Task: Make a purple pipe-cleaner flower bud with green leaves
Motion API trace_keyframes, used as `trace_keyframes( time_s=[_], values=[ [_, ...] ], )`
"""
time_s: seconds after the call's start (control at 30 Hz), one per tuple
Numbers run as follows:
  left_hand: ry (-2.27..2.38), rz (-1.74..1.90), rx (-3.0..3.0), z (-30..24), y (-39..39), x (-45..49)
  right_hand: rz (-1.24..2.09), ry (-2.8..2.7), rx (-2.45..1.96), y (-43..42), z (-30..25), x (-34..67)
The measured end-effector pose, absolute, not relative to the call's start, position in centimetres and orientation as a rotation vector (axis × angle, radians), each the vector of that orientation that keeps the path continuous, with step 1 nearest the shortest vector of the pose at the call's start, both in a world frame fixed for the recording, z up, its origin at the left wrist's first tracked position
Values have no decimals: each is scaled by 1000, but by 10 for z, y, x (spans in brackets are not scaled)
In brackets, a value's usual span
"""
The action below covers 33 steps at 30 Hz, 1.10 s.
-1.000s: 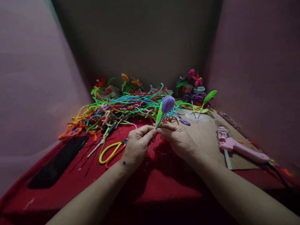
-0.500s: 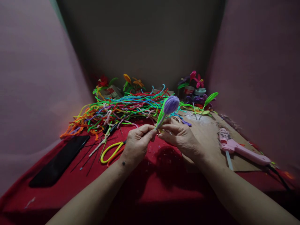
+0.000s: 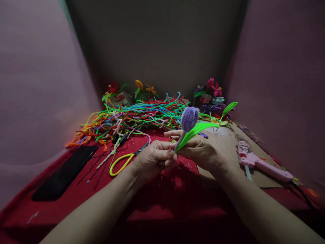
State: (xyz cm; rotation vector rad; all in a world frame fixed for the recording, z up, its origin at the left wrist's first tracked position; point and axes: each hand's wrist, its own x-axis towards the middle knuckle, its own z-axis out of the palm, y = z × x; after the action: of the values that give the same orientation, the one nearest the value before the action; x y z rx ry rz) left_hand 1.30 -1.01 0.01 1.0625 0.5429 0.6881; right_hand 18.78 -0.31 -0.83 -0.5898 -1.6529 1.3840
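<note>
A purple pipe-cleaner tulip (image 3: 190,119) stands tilted over the front of the table, with a pale purple stem and a bright green leaf (image 3: 200,130) pointing right. My left hand (image 3: 156,156) is closed, pinching the bottom of the stem between thumb and fingers. Behind the stem and leaf, my right hand (image 3: 203,150) also grips the flower near its base. Some of its fingers stretch leftward past the stem, and the leaf partly covers them. Scissors with yellow handles (image 3: 122,165) lie beside my left wrist, partly hidden by that arm.
A heap of colourful pipe cleaners (image 3: 142,115) spreads across the back. At left lie a black phone (image 3: 64,173) and thin wires (image 3: 101,169). A pink glue gun (image 3: 265,166) rests on cardboard (image 3: 220,173) at right. Finished flowers (image 3: 215,88) stand behind.
The tulip has turned in my fingers: its green leaf, upright along the left of the bloom before, now points right. The bloom sits slightly lower and further right.
</note>
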Motion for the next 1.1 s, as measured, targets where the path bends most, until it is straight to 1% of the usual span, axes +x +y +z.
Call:
trace_keyframes(
  time_s=[0.1, 0.23, 0.3, 0.47, 0.57, 0.67, 0.73, 0.83, 1.03, 1.1],
  values=[
    [512, 573, 1051, -2, -7, 9, 1426, -1623, -568, -6, -10, 186],
    [576, 587, 1096, 1, -5, 8, 1404, -1427, -556, -9, -11, 178],
    [685, 684, 1228, 6, -7, 8, 1382, -1369, -568, -11, -11, 175],
    [1015, 1068, 1748, 10, -17, 14, 1288, -1309, -657, -15, -9, 169],
    [1078, 1278, 2009, 1, -20, 18, 1236, -1280, -702, -19, -7, 166],
    [1122, 1403, 2186, -6, -19, 19, 1160, -1293, -724, -21, -6, 163],
    [1143, 1369, 2146, -3, -19, 19, 1145, -1303, -724, -19, -8, 164],
    [1066, 1170, 1892, 5, -17, 16, 1212, -1281, -702, -13, -12, 167],
    [705, 817, 1393, 3, -10, 10, 1544, -1257, -545, -10, -11, 172],
    [667, 768, 1340, 2, -8, 10, 1541, -1244, -535, -12, -9, 171]
  ],
)
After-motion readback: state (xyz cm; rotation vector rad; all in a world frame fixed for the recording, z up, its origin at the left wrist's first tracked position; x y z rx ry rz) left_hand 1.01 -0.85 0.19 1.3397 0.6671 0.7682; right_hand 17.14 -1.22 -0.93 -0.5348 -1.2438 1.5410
